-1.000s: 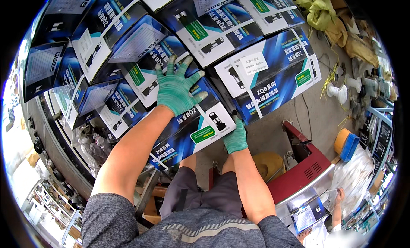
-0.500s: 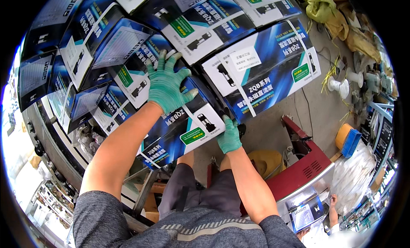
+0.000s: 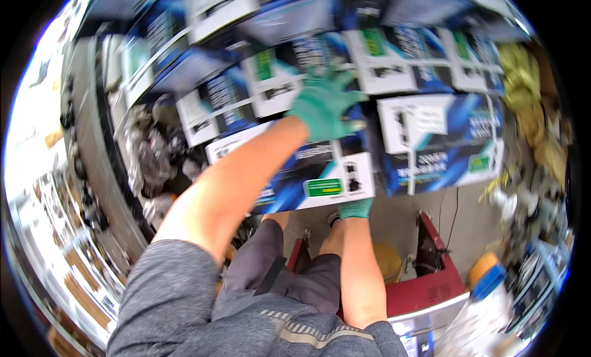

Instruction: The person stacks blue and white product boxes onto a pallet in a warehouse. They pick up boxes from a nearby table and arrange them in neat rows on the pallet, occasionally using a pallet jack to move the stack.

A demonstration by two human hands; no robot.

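Observation:
A blue, black and white printed cardboard box point(image 3: 289, 188) with a pale strap lies in front of me, its long side facing me. My left hand point(image 3: 326, 108), in a green glove, is spread over its far top edge, fingers stretched apart and the thumb over the top face. My right hand point(image 3: 356, 208), gloved in green too, reaches under the near right corner. Its fingers are hidden beneath the box. Just to the right, a narrow gap apart, sits a second printed box point(image 3: 455, 144) with a white label on it.
Several more printed boxes point(image 3: 394, 58) are stacked beyond. A dark red machine frame point(image 3: 425, 292) stands at the near right. Crumpled plastic bags point(image 3: 151, 151) lie at the left, beside a long grey rail point(image 3: 101, 141). White spools point(image 3: 505, 200) and a yellow sack point(image 3: 520, 77) are at the right.
The view has turned, so the boxes now lie straighter across it. My right hand has gone from the box's side corner to underneath it. My left hand stays spread at the far edge.

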